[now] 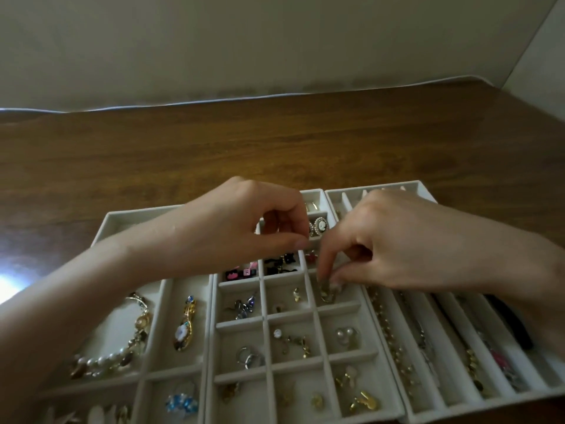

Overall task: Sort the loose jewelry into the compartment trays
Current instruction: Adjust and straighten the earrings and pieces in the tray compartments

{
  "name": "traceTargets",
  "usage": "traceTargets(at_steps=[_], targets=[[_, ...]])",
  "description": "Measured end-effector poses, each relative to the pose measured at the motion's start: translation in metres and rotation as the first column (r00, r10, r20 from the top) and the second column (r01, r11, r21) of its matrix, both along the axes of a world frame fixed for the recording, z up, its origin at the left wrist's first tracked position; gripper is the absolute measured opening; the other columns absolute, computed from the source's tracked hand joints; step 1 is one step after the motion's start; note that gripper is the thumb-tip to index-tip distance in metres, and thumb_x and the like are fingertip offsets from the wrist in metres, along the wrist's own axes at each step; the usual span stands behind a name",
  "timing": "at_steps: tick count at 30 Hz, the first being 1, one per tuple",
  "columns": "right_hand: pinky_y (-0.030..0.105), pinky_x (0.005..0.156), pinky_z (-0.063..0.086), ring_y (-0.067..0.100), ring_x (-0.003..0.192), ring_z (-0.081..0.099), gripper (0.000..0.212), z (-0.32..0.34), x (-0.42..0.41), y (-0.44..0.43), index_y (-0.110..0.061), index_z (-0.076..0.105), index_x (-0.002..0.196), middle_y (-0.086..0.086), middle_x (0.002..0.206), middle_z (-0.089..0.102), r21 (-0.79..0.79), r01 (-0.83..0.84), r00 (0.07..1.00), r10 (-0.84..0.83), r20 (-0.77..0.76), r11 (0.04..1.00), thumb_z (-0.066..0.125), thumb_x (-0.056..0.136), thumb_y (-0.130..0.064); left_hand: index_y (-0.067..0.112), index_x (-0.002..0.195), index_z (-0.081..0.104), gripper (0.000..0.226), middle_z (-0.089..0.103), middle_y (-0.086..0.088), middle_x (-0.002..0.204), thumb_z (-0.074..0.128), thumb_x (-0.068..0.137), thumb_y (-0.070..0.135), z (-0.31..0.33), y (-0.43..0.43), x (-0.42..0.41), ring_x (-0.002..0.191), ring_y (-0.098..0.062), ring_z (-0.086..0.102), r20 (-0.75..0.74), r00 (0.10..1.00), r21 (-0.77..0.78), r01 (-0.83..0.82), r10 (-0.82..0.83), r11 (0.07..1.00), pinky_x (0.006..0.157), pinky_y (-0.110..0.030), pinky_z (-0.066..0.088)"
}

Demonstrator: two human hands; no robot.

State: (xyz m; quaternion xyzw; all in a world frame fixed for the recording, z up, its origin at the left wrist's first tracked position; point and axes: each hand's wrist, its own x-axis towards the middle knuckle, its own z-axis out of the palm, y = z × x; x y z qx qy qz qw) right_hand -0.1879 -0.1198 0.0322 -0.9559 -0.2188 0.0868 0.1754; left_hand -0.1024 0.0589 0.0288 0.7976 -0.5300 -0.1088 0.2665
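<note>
Right hand (406,240): index and thumb tips (328,261) point down and close on a small gold piece (327,294). Other fingers curled under the palm. The piece sits in a right-column compartment of the middle tray (290,315), against its floor. Its shape is too blurred to name.

Left hand (241,221): hovers over the far part of the same tray, fingers curled, thumb tip drawn up to the index tip. I cannot tell whether anything is pinched there.

Just beyond my left fingertips, a pair of cameo earrings (321,226) lies in its own cell. Beneath the left hand, black pieces (279,264) fill one cell and pink pieces (241,272) the cell to their left. Nearer to me are pearl studs (345,333) in the right column and silver rings (247,358) in the left column. Small gold bits are in the nearest row.

Right tray (428,191): long narrow slots, touching the middle tray's side. My right wrist crosses over them. A gold chain (388,332) runs along the first slot, and other chains lie in the slots beyond, with detail unclear.

Left tray (122,217): larger compartments, under my left forearm. It holds a pearl bracelet (104,361), a gold watch pendant (185,328) in the next compartment, and a blue piece (182,402) nearer to me.

All three trays stand side by side on a wooden table (275,148).
</note>
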Motion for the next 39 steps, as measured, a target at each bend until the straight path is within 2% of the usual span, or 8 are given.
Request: traceTargets(at_steps=[12, 15, 18, 22, 24, 28, 32, 39], targets=[[0.008, 0.053, 0.030, -0.011, 0.059, 0.049, 0.004, -0.005, 0.001, 0.007, -0.032, 0.069, 0.087, -0.024, 0.056, 0.046, -0.095, 0.004, 0.999, -0.001, 0.039, 0.995, 0.068, 0.083, -0.031, 0.027, 0.079, 0.066, 0.009, 0.063, 0.010, 0.069, 0.064, 0.083, 0.035, -0.007, 0.000, 0.005, 0.061, -0.002, 0.054, -0.055, 0.995, -0.009, -0.086, 0.086, 0.996, 0.057, -0.011, 0.040], [0.008, 0.057, 0.038, -0.014, 0.063, 0.052, 0.003, 0.000, 0.005, 0.000, -0.029, 0.071, 0.081, -0.033, 0.056, 0.052, 0.015, 0.013, 1.000, -0.013, 0.007, 1.000, 0.072, 0.079, -0.029, 0.025, 0.086, 0.065, 0.012, 0.065, 0.011, 0.075, 0.071, 0.076, 0.026, -0.008, -0.001, 0.006, 0.060, 0.000, 0.054, -0.178, 0.977, 0.003, -0.118, 0.116, 0.993, 0.057, -0.013, 0.043], [0.014, 0.048, 0.036, 0.004, 0.051, 0.050, 0.005, 0.005, 0.010, -0.012, -0.024, 0.073, 0.078, -0.013, 0.053, 0.054, 0.242, 0.035, 0.998, -0.047, 0.042, 0.970, 0.073, 0.074, -0.028, 0.023, 0.098, 0.060, 0.036, 0.069, 0.007, 0.085, 0.080, 0.069, 0.024, -0.010, -0.002, 0.003, 0.059, 0.000, 0.052, -0.375, 0.924, 0.003, -0.071, 0.067, 0.997, 0.055, -0.016, 0.045], [0.013, 0.047, 0.035, 0.006, 0.047, 0.047, 0.004, 0.001, 0.015, -0.014, -0.021, 0.073, 0.078, -0.009, 0.052, 0.053, 0.380, 0.042, 0.996, -0.068, 0.054, 0.924, 0.075, 0.076, -0.020, 0.013, 0.107, 0.055, 0.049, 0.070, -0.001, 0.089, 0.079, 0.065, 0.021, -0.014, -0.005, -0.002, 0.061, -0.009, 0.053, -0.511, 0.859, -0.002, -0.051, 0.042, 0.999, 0.058, -0.018, 0.044], [0.012, 0.048, 0.035, 0.007, 0.048, 0.048, 0.005, -0.003, 0.016, -0.012, -0.020, 0.072, 0.078, -0.010, 0.052, 0.053, 0.393, 0.032, 0.996, -0.060, 0.060, 0.919, 0.076, 0.076, -0.017, 0.013, 0.103, 0.057, 0.045, 0.071, -0.002, 0.089, 0.080, 0.066, 0.022, -0.016, -0.005, -0.003, 0.064, -0.018, 0.055, -0.508, 0.860, -0.007, -0.062, 0.050, 0.998, 0.060, -0.023, 0.046], [0.009, 0.049, 0.036, 0.002, 0.050, 0.053, 0.004, -0.005, 0.017, -0.011, -0.014, 0.072, 0.081, -0.019, 0.054, 0.055, 0.419, 0.012, 0.999, -0.031, 0.040, 0.908, 0.074, 0.078, -0.013, 0.015, 0.099, 0.060, 0.038, 0.069, 0.008, 0.080, 0.076, 0.065, 0.017, -0.013, -0.005, -0.005, 0.060, -0.001, 0.051, -0.508, 0.860, -0.040, -0.080, 0.048, 0.996, 0.055, -0.011, 0.041], [0.011, 0.050, 0.037, 0.003, 0.050, 0.052, 0.005, -0.007, 0.019, -0.013, -0.015, 0.072, 0.081, -0.017, 0.054, 0.056, 0.442, 0.020, 1.000, -0.023, 0.002, 0.897, 0.074, 0.077, -0.015, 0.014, 0.105, 0.059, 0.043, 0.072, -0.006, 0.095, 0.073, 0.065, 0.014, -0.011, -0.004, -0.002, 0.064, -0.006, 0.052, -0.564, 0.825, -0.040, -0.071, 0.036, 0.997, 0.057, -0.014, 0.043], [0.014, 0.050, 0.036, 0.005, 0.049, 0.045, 0.009, -0.006, 0.019, -0.016, -0.020, 0.068, 0.081, -0.011, 0.055, 0.051, 0.424, 0.045, 0.999, -0.043, -0.014, 0.905, 0.075, 0.077, -0.017, 0.018, 0.092, 0.064, 0.031, 0.069, 0.004, 0.077, 0.074, 0.062, 0.019, -0.013, -0.004, 0.000, 0.060, -0.007, 0.052, -0.528, 0.841, -0.007, -0.143, 0.118, 0.990, 0.053, -0.018, 0.042]])
